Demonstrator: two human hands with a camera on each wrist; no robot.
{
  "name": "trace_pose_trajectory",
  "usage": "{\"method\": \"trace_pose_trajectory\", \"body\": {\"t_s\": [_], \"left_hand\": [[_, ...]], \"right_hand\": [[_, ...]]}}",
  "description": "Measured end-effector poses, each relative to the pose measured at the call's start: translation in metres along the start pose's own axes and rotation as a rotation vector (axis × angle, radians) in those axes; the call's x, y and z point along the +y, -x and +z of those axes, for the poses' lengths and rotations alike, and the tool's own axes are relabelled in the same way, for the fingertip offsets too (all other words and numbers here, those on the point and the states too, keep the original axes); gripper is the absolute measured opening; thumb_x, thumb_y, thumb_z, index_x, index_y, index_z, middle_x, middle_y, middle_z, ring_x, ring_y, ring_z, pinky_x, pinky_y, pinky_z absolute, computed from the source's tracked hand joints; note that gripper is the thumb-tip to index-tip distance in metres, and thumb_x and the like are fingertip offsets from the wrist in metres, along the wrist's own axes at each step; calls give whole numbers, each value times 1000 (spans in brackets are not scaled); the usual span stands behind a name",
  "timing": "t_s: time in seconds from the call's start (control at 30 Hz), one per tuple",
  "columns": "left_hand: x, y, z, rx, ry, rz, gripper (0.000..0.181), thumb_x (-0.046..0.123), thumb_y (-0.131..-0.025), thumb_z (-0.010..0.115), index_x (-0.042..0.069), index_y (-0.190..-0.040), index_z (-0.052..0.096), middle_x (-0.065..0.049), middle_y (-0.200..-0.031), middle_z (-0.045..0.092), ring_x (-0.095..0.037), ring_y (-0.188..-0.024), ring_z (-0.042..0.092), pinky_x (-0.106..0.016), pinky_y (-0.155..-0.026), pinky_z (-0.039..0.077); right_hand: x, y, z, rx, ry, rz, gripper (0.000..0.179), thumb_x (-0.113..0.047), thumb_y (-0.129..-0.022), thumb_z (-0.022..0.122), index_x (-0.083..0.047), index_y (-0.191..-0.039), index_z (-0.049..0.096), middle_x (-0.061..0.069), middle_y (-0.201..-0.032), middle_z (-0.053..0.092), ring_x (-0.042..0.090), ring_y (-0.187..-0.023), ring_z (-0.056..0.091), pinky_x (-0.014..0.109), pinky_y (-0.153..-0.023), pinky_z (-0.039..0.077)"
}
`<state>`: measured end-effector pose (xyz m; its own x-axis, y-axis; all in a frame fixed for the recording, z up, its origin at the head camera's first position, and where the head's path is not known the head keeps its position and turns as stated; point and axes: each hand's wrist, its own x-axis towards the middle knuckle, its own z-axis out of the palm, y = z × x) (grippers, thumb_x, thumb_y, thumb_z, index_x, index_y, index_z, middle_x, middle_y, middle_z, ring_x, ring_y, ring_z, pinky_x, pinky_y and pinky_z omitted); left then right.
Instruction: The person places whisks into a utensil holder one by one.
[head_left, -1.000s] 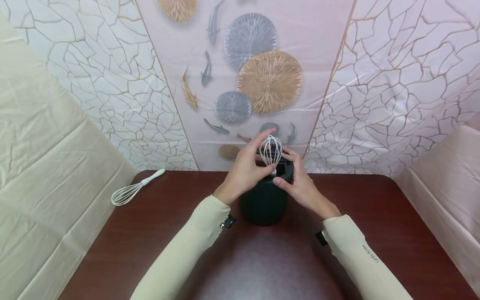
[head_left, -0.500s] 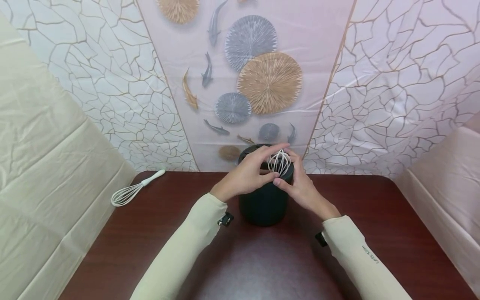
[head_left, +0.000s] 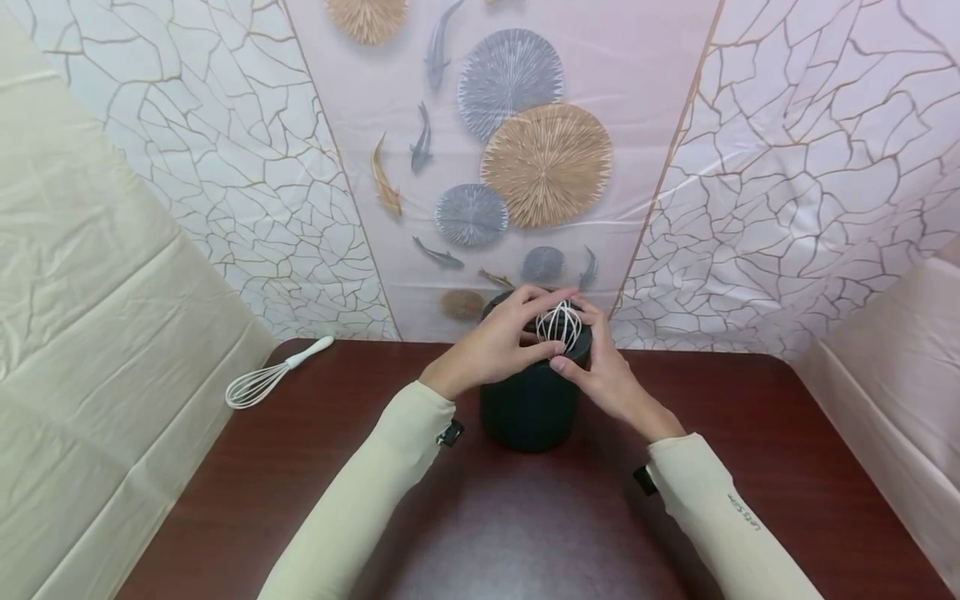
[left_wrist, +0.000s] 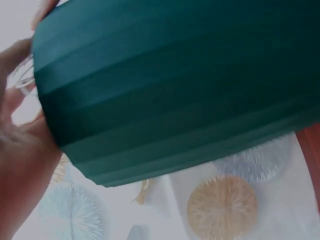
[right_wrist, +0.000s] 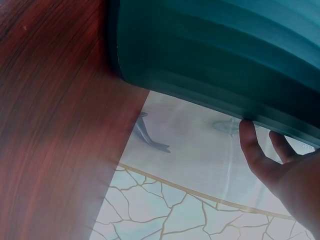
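Dark red-brown table [head_left: 525, 533], printed backdrop [head_left: 547, 167]: white wire whisk [head_left: 558, 327] in green container [head_left: 528, 412], both hands on the job

Behind: pale pink panel with grey and tan round motifs plus fish, white crackle pattern on either side of it. Beige cloth [head_left: 112, 375] along the left, pinkish-beige cloth [head_left: 892, 367] along the right.

Whisk position: wire head up, showing above the container's rim toward the right side of the opening; handle out of sight. Container upright near the table's back edge, broad flat ribs down its wall per both wrist views, top mostly hidden by fingers.

Left hand [head_left: 495, 342]: grasping the whisk, thumb against the near wires, index finger stretched over the top. Firmness of hold: cannot tell.

Right hand [head_left: 611, 379]: wrapped round the container's right side at the top, thumb at the near rim, other fingers farther back. Fingertips on the green wall in the right wrist view.

Second whisk [head_left: 289, 363]: also white, lying at the back left corner, wires toward the left edge, handle toward the back, well apart from both hands.

Pale sleeves on both arms, dark lettering [head_left: 745, 512] on the right one.
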<state>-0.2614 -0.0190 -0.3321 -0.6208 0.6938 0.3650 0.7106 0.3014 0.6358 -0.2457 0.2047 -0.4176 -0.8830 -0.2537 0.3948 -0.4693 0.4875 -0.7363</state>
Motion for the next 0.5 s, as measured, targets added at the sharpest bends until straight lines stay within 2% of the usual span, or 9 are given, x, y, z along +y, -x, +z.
{"method": "trace_pose_trajectory", "body": {"t_s": [0.17, 0.27, 0.43, 0.5], "left_hand": [[3, -1, -2, -18, -84, -30, 59, 29, -107, 64, 22, -162, 44, -7, -143, 54, -14, -107, 61, -20, -90, 54], [4, -2, -2, 3, -125, -31, 60, 29, -107, 66, 18, -162, 45, -6, -143, 58, -13, -103, 62, -23, -87, 54], [8, 0, -3, 67, -108, -37, 58, 24, -103, 71, 11, -155, 50, -7, -139, 63, -15, -116, 63, -29, -91, 58], [10, 2, -5, 82, -112, -39, 55, 25, -103, 72, 11, -152, 54, -5, -139, 63, -16, -119, 62, -31, -94, 58]], "right_hand": [[0, 0, 1, -5, -2, -1, 85, -55, -99, 69, -10, -156, 24, 2, -175, 14, 39, -153, 31, 62, -116, 36], [0, 0, 1, 6, -6, -12, 85, -55, -98, 70, -10, -155, 25, 1, -175, 16, 39, -153, 31, 62, -117, 35], [-1, 0, 2, 18, -17, -27, 84, -55, -97, 71, -10, -153, 28, 0, -174, 18, 38, -154, 31, 63, -118, 32], [-1, 0, 2, 24, -16, -32, 84, -55, -97, 71, -9, -153, 29, 0, -174, 19, 38, -154, 31, 63, -118, 32]]}}
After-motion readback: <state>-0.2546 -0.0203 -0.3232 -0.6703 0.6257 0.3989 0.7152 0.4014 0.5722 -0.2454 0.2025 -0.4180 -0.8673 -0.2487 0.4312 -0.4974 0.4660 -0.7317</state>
